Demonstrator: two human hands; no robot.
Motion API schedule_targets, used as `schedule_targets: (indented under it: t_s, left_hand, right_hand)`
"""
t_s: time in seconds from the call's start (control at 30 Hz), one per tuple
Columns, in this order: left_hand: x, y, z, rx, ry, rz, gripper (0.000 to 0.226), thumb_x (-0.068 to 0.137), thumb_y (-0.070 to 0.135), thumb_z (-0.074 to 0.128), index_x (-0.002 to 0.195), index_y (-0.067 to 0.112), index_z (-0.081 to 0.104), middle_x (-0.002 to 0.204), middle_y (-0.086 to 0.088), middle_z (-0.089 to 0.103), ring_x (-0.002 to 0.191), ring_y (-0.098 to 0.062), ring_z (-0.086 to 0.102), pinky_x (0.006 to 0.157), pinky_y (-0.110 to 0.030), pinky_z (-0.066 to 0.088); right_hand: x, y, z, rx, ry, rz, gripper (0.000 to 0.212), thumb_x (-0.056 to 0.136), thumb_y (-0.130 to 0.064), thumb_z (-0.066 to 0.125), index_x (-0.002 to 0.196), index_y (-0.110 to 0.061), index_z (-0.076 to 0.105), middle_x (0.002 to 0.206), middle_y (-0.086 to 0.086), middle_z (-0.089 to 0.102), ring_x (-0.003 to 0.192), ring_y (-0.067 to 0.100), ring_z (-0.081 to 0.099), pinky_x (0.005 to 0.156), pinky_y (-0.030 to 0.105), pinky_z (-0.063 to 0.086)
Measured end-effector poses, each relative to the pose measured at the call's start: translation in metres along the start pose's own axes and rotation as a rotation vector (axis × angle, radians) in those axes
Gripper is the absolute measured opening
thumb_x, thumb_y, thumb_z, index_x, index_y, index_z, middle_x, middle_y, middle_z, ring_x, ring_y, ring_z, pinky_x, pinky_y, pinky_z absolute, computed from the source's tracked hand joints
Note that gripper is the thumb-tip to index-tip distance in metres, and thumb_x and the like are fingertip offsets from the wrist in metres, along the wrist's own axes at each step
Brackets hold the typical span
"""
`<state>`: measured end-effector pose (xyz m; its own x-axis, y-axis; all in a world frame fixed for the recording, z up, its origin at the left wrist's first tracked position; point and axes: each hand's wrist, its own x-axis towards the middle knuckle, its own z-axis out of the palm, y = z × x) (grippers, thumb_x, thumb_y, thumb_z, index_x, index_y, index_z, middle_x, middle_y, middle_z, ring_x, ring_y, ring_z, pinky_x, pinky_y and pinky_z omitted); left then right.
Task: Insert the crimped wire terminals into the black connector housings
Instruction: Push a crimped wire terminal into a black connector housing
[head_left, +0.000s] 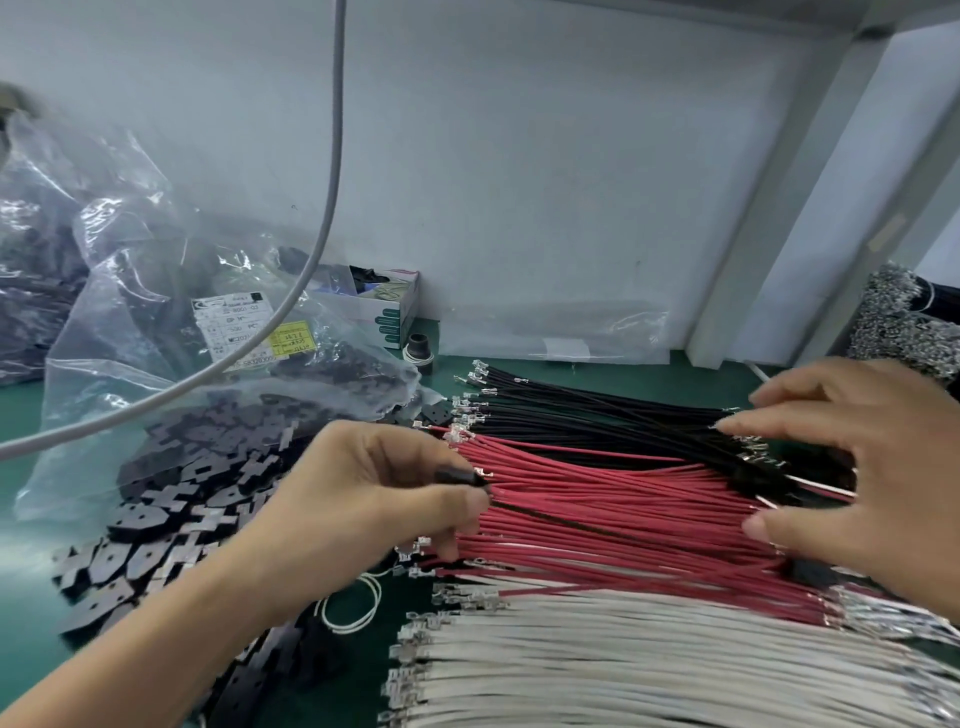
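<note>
We pinch a black connector housing in our left hand, above the red wires mid-bench. Our right hand spreads relaxed fingers over the black wires toward the bench's right edge, gripping nothing.
</note>
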<state>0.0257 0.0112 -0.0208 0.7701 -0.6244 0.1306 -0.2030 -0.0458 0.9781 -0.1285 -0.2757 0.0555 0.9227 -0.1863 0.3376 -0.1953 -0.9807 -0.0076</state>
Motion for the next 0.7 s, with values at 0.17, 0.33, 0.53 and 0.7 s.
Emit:
schedule_targets:
  t_s: [0.17, 0.33, 0.53, 0.7]
  left_hand:
    - [-0.003, -0.001, 0.007, 0.07, -0.058, 0.008, 0.009, 0.079, 0.022, 0.085, 0.086, 0.017, 0.082, 0.072, -0.008, 0.077, 0.059, -0.02, 0.071, 0.06, -0.023, 0.055]
    - [-0.003, 0.0, 0.007, 0.151, 0.011, 0.031, 0.006, 0.079, 0.024, 0.085, 0.085, 0.025, 0.083, 0.069, -0.007, 0.077, 0.059, -0.025, 0.071, 0.061, -0.041, 0.058]
    - [-0.002, -0.004, 0.005, 0.159, 0.021, 0.032, 0.007, 0.08, 0.026, 0.085, 0.086, 0.026, 0.083, 0.067, -0.006, 0.076, 0.06, -0.027, 0.072, 0.06, -0.04, 0.056]
    - [0.001, -0.005, 0.004, 0.076, 0.011, 0.013, 0.013, 0.076, 0.025, 0.086, 0.087, 0.021, 0.083, 0.072, -0.009, 0.077, 0.059, -0.02, 0.071, 0.06, -0.025, 0.056]
  right_hand:
    - [-0.018, -0.099, 0.012, 0.236, -0.147, -0.459, 0.017, 0.079, -0.058, 0.061, 0.087, -0.047, 0.071, 0.083, -0.026, 0.058, 0.078, -0.006, 0.058, 0.06, 0.016, 0.05]
    - [-0.025, -0.119, 0.065, 0.323, -0.255, -0.454, 0.03, 0.091, -0.055, 0.055, 0.12, -0.044, 0.055, 0.116, -0.013, 0.047, 0.108, -0.002, 0.044, 0.075, 0.022, 0.036]
    - [-0.02, -0.108, 0.072, 0.467, -0.285, -0.326, 0.024, 0.075, -0.06, 0.072, 0.092, -0.054, 0.057, 0.111, -0.035, 0.052, 0.101, -0.011, 0.052, 0.072, 0.008, 0.04]
    - [-0.014, -0.097, 0.068, 0.772, -0.136, -0.16, 0.013, 0.08, -0.043, 0.077, 0.09, -0.041, 0.07, 0.088, -0.019, 0.066, 0.084, 0.005, 0.062, 0.067, 0.015, 0.045]
